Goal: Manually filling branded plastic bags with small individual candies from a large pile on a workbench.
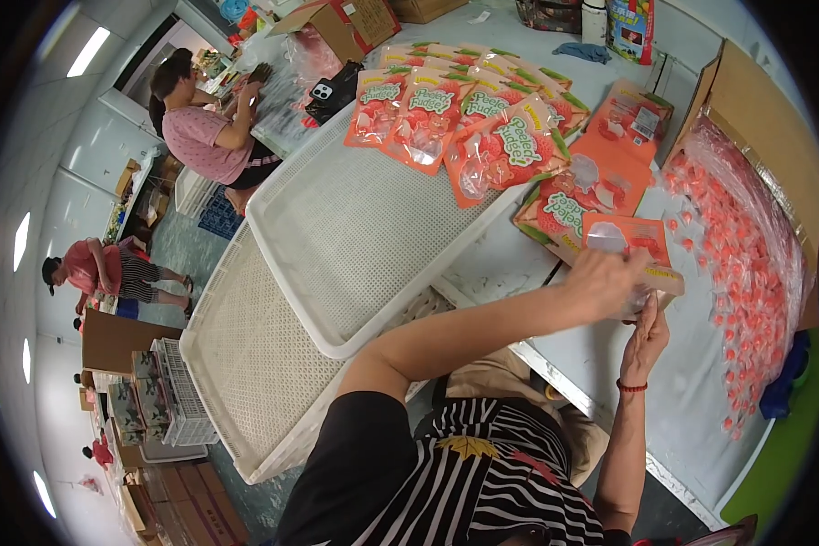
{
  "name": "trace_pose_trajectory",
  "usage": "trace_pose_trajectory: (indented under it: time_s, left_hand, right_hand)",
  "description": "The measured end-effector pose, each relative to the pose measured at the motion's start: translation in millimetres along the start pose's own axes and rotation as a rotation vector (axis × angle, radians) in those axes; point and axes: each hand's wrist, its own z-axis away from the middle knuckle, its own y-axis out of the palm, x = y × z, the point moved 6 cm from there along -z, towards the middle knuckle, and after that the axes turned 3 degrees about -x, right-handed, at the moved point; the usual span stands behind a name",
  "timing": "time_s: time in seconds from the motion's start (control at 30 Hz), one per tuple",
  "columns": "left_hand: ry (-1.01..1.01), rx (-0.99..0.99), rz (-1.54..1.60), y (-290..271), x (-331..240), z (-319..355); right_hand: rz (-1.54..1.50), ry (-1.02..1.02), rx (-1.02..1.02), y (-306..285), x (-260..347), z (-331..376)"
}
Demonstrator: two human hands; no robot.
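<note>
Over the table's front part, my two hands are together at a candy pouch, which is tilted and seen nearly end-on. My right hand, below a red beaded bracelet, is closed on its lower side. My left hand is closed at its upper left edge, its fingers partly hidden and slightly blurred. Just beyond lie flat pink-and-orange pouches, overlapping one another. To the right spreads a heap of small red candies in clear wrappers.
A white perforated tray stands at my left, with several pouches fanned at its far end. Another tray is beneath it. A cardboard box borders the candies. A phone lies beyond. A co-worker sits far left.
</note>
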Motion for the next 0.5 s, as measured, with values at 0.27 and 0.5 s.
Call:
trace_pose_trajectory:
  time_s: [0.27,0.5]
  left_hand:
    - [0.124,0.037,-0.064,8.7,-17.9,-14.2]
    - [0.215,0.025,-0.09,33.4,-38.3,-5.5]
  right_hand:
    - [-0.199,0.176,0.075,-15.7,-36.0,-26.1]
    - [0.743,-0.556,-0.152,-3.7,34.5,10.9]
